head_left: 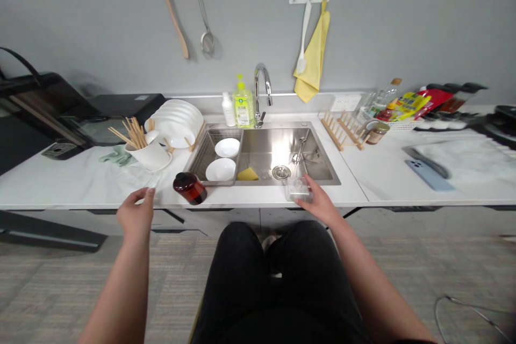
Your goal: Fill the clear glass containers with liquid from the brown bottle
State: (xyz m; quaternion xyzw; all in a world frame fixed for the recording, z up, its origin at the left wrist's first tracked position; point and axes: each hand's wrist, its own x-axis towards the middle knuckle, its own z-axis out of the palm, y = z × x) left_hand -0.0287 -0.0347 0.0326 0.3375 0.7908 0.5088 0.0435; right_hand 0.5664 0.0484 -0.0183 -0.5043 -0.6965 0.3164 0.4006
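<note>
My right hand point(318, 203) is closed around a small clear container point(297, 189) at the sink's front edge, just below the drain. Over the counter's front edge on the left, my left hand point(136, 210) has its thumb and fingers pinched together. Whitish, thin material lies by those fingertips, but I cannot make out what they hold. Between my hands, nearer the left one, a dark amber bottle with a black cap point(190, 188) stands on the counter. The steel sink point(258, 150) lies ahead, with a yellow sponge point(247, 174) inside.
White bowls point(221, 170) sit in the sink's wire basket. Left are a pot of chopsticks point(150, 155) and racked plates point(177, 121). A tap point(258, 91) and soap bottle point(242, 107) stand behind. To the right are a wooden rack point(342, 130), a jar point(378, 133) and a phone point(429, 174).
</note>
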